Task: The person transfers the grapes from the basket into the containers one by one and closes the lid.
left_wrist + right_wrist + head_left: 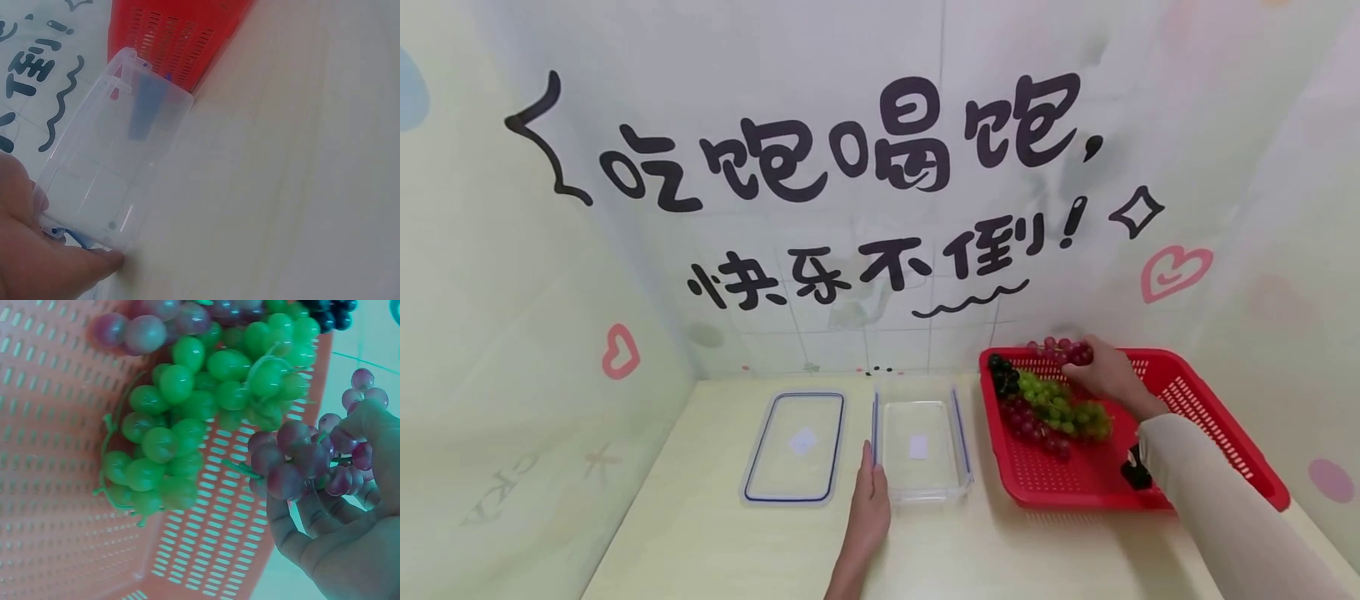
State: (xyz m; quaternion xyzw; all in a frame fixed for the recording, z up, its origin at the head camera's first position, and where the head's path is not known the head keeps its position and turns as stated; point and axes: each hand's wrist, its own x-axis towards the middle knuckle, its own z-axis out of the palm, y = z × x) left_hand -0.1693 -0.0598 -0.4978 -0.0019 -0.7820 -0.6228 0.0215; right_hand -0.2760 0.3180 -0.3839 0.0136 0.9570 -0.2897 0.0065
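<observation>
My right hand [1105,371] holds a bunch of red grapes [1060,350] over the far rim of a red basket [1210,417]. In the right wrist view, the fingers curl around and under those red grapes [294,459]. Beside them in the basket lies a bunch of green grapes [1056,404], with more red grapes [1030,421] and dark grapes [1003,375]. My left hand [870,508] grips the near left corner of a clear plastic food container [962,492]. Its thumb [94,265] lies along the near end; the other fingers are partly hidden.
Left of the container, a clear lid with a blue seal [793,446] lies flat on the pale table [700,533]. A dark bunch [1137,473] sits near the basket's front, partly behind the right sleeve [1225,500]. A printed wall covering [850,333] stands behind.
</observation>
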